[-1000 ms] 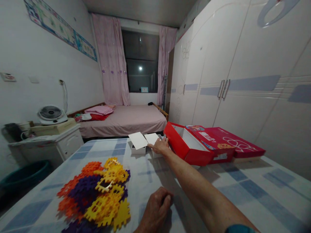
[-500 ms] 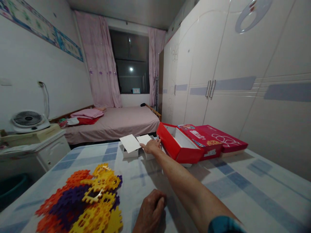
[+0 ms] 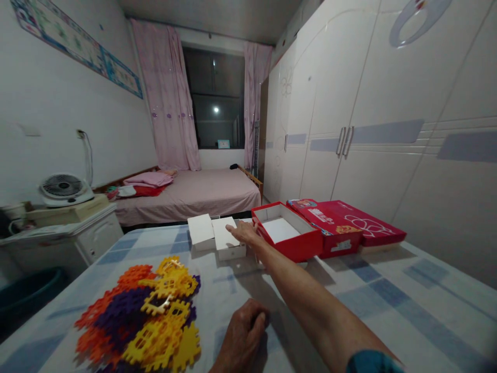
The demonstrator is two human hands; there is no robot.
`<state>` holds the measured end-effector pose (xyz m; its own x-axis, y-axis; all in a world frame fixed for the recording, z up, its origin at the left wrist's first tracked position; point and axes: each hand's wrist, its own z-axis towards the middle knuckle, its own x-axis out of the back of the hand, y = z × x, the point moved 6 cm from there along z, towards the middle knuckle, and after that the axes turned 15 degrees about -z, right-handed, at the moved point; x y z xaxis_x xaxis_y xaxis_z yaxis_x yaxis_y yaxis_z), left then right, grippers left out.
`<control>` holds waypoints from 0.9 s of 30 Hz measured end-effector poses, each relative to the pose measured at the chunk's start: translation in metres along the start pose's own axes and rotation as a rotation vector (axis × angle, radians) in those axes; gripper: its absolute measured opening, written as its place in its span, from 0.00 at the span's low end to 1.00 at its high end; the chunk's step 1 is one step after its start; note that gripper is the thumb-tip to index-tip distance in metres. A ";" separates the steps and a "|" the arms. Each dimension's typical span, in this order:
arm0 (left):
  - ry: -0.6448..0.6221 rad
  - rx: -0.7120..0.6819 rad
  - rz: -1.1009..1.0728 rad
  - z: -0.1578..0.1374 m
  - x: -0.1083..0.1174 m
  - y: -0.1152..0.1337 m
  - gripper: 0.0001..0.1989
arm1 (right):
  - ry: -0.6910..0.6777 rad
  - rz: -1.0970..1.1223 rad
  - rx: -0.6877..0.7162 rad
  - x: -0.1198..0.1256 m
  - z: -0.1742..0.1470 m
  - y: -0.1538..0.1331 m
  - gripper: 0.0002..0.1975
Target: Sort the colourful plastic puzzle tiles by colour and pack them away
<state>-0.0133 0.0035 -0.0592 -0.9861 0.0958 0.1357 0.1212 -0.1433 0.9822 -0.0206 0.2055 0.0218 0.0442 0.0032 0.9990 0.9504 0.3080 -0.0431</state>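
My right hand (image 3: 245, 233) reaches across the table with its fingers apart. Its thumb side lies over the near white box (image 3: 230, 243), and its other fingers are close to the left edge of the open red box (image 3: 298, 247); whether they touch it I cannot tell. A second white box (image 3: 201, 232) stands just left of the first, its top flat. Near the front edge my left hand (image 3: 248, 329) rests on the cloth, fingers curled in, nothing visible in it. To its left lies a heap of plastic gear-shaped pieces in yellow (image 3: 165, 321), purple (image 3: 124, 313) and orange (image 3: 97, 316).
A red printed box (image 3: 330, 228) and a flat red lid (image 3: 373, 223) lie right of the open box. All rest on a blue-and-white checked tablecloth (image 3: 380, 305). Beyond are a bed (image 3: 209, 191), a white wardrobe (image 3: 361, 181) and a fan (image 3: 66, 189) on a cabinet.
The raised white flaps of the two small boxes now lie flat on top. The red box has tipped down level, showing its white inside. My left hand has barely moved.
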 end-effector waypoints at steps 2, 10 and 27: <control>0.001 -0.006 0.013 -0.001 0.000 0.000 0.12 | 0.049 -0.019 0.021 0.003 -0.007 -0.005 0.33; -0.008 -0.040 0.036 0.000 0.000 0.003 0.12 | 0.471 -0.219 0.262 0.035 -0.102 0.011 0.30; -0.048 -0.039 0.083 0.002 0.000 0.001 0.11 | 0.766 -0.054 0.120 0.011 -0.115 0.110 0.11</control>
<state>-0.0126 0.0054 -0.0579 -0.9663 0.1290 0.2229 0.1964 -0.1907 0.9618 0.1200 0.1298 0.0270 0.2407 -0.6596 0.7121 0.9193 0.3903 0.0507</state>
